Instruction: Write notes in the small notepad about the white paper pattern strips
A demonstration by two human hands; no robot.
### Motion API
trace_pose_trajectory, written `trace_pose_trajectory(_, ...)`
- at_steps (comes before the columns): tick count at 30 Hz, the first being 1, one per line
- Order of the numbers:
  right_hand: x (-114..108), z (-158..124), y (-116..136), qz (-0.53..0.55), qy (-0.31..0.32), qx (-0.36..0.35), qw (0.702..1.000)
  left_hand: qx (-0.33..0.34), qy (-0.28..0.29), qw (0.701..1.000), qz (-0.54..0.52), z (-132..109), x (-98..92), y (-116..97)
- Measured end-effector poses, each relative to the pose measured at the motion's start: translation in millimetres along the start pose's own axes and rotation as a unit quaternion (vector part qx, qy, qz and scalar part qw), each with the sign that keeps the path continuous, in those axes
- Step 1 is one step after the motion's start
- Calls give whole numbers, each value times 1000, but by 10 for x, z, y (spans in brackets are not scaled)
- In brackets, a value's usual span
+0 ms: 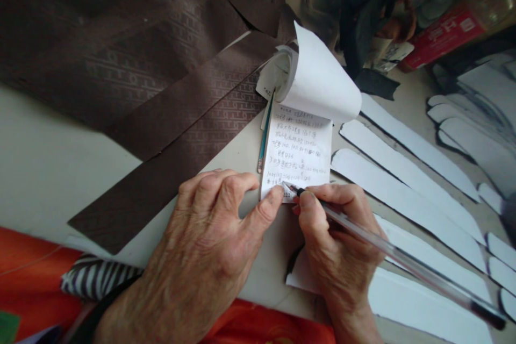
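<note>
Notepad (298, 145) on cluttered pale table (48, 183)

soft light | page (300, 145) at right hand (338, 247) brightest | brown sheets (181, 80) left of grip dim, faintly sheened | bottle (447, 35) beyond grip blurred

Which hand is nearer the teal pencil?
Left. The left hand is close by the lower end of the teal pencil; the right hand is farther, across the notepad.

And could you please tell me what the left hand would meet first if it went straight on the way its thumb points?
Probably the pen, whose tip sits just ahead of the left hand at the notepad; the exact gap is hard to judge.
</note>
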State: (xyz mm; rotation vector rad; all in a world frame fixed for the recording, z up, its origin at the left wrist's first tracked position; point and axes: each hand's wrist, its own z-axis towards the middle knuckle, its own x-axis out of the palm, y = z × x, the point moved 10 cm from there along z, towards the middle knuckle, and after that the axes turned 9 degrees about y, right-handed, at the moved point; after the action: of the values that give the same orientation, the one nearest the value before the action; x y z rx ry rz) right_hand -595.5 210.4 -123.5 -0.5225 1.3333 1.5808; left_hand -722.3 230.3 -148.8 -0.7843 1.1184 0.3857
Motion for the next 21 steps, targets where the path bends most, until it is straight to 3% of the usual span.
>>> trace_pose_trajectory(21,-17,-1,43,-9,1,-23,1000,-4,18,1000,1,-9,31,-6)
